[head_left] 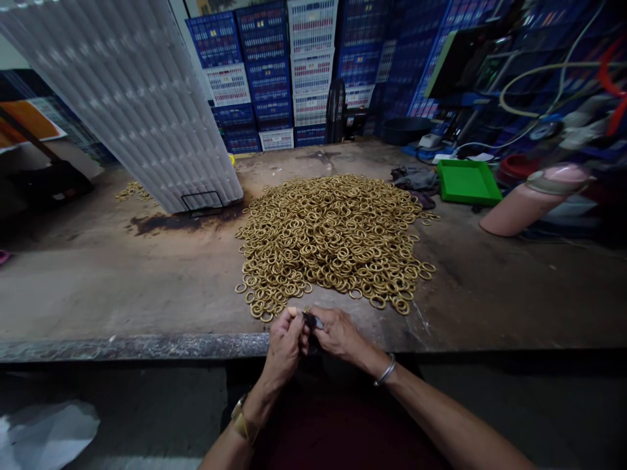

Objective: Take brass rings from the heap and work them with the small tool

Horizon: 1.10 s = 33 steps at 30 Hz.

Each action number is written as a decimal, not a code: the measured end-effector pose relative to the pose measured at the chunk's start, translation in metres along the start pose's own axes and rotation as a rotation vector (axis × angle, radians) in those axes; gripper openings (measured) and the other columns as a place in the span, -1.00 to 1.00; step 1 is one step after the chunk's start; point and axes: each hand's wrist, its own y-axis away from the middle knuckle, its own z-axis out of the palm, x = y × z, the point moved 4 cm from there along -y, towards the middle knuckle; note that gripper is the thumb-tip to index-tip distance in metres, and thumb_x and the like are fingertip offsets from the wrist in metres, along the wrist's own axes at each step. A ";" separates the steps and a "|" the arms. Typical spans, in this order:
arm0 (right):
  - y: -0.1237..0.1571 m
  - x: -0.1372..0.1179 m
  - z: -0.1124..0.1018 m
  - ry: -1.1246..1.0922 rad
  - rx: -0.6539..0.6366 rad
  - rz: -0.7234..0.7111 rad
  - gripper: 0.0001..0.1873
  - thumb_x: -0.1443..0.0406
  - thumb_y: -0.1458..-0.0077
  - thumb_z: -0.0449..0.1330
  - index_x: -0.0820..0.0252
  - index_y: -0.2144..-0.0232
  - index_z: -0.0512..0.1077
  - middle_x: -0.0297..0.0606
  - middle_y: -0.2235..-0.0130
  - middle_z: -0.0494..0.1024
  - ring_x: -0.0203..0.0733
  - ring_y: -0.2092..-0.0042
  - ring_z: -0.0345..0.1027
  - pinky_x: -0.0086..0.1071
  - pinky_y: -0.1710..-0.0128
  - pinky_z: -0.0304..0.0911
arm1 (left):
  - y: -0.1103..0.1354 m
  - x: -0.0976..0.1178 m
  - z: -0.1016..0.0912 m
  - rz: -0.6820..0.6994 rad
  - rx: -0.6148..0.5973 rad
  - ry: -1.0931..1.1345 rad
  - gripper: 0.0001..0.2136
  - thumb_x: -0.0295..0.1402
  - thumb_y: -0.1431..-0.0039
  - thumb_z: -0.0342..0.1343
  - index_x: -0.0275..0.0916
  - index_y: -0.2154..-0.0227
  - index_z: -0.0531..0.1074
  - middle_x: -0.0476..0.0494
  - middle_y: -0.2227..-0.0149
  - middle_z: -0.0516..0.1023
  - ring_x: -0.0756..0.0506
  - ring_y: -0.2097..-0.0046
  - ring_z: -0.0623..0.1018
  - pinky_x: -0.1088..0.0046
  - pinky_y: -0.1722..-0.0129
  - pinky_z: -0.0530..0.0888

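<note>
A large heap of brass-coloured rings (333, 235) lies on the worktable just beyond my hands. At the table's front edge, my left hand (284, 343) is closed in a pinch, and what it pinches is mostly hidden by the fingers. A pale orange cover (292, 311) shows on one of its fingertips. My right hand (343, 336) is wrapped round a small dark tool with a grey part (312, 320), whose exact kind I cannot make out. The tool's dark end meets the left fingertips. A bit of yellowish metal shows between the two hands.
The wooden worktable (122, 281) bears a tall stack of whitish ribbed sheets (127, 98) at left. At right stand a green tray (469, 181) and a pink bottle (529, 202). Blue and white crates (267, 78) are piled behind. A few rings (133, 190) lie far left.
</note>
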 end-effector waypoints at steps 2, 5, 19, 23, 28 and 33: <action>0.000 0.001 0.002 0.039 -0.009 0.004 -0.84 0.38 0.02 -0.02 0.17 0.44 0.36 -0.34 0.53 0.42 -0.33 0.51 0.19 -0.47 0.51 -0.07 | -0.001 -0.002 -0.002 -0.001 0.014 -0.026 -0.67 -0.06 0.00 0.09 -0.25 0.48 0.25 0.10 0.61 0.28 0.13 0.66 0.23 0.65 0.69 0.20; -0.001 0.003 0.004 0.099 -0.034 0.015 -0.83 0.37 0.01 -0.02 0.17 0.40 0.36 -0.32 0.50 0.45 -0.31 0.49 0.23 -0.46 0.51 -0.07 | 0.001 -0.004 -0.003 0.000 0.011 -0.031 -0.68 -0.06 -0.02 0.07 -0.24 0.50 0.23 0.11 0.62 0.27 0.14 0.67 0.21 0.65 0.70 0.18; -0.051 0.012 -0.010 0.313 0.123 0.238 -0.75 0.19 -0.15 -0.05 0.17 0.23 0.33 -0.22 0.38 0.52 -0.22 0.34 0.39 -0.45 0.41 0.03 | 0.014 -0.001 -0.005 -0.247 -0.062 0.452 -0.71 -0.21 0.10 0.23 -0.30 0.47 0.27 -0.05 0.44 0.42 0.12 0.56 0.32 0.65 0.66 0.17; -0.060 0.008 -0.003 0.363 0.120 0.217 -0.76 0.20 -0.13 -0.01 0.16 0.17 0.28 -0.21 0.31 0.52 -0.19 0.30 0.40 -0.43 0.39 0.04 | 0.012 -0.006 -0.011 -0.268 -0.039 0.511 -0.76 -0.26 0.09 0.22 -0.28 0.46 0.29 -0.06 0.46 0.45 0.09 0.56 0.36 0.64 0.66 0.17; -0.062 0.010 -0.003 0.397 0.096 0.174 -0.81 0.30 -0.06 0.01 0.15 0.24 0.33 -0.23 0.31 0.53 -0.19 0.30 0.39 -0.43 0.41 0.02 | 0.011 -0.007 -0.012 -0.305 -0.090 0.589 -0.79 -0.30 0.07 0.19 -0.29 0.39 0.36 -0.04 0.49 0.41 0.07 0.54 0.38 0.64 0.64 0.20; -0.058 0.016 -0.008 0.255 0.140 0.127 -0.83 0.30 -0.05 0.00 0.17 0.33 0.37 -0.24 0.37 0.51 -0.24 0.35 0.34 -0.45 0.40 0.02 | 0.010 -0.007 -0.010 -0.301 -0.085 0.613 -0.74 -0.26 0.09 0.22 -0.32 0.58 0.28 -0.05 0.47 0.39 0.08 0.49 0.38 0.65 0.63 0.23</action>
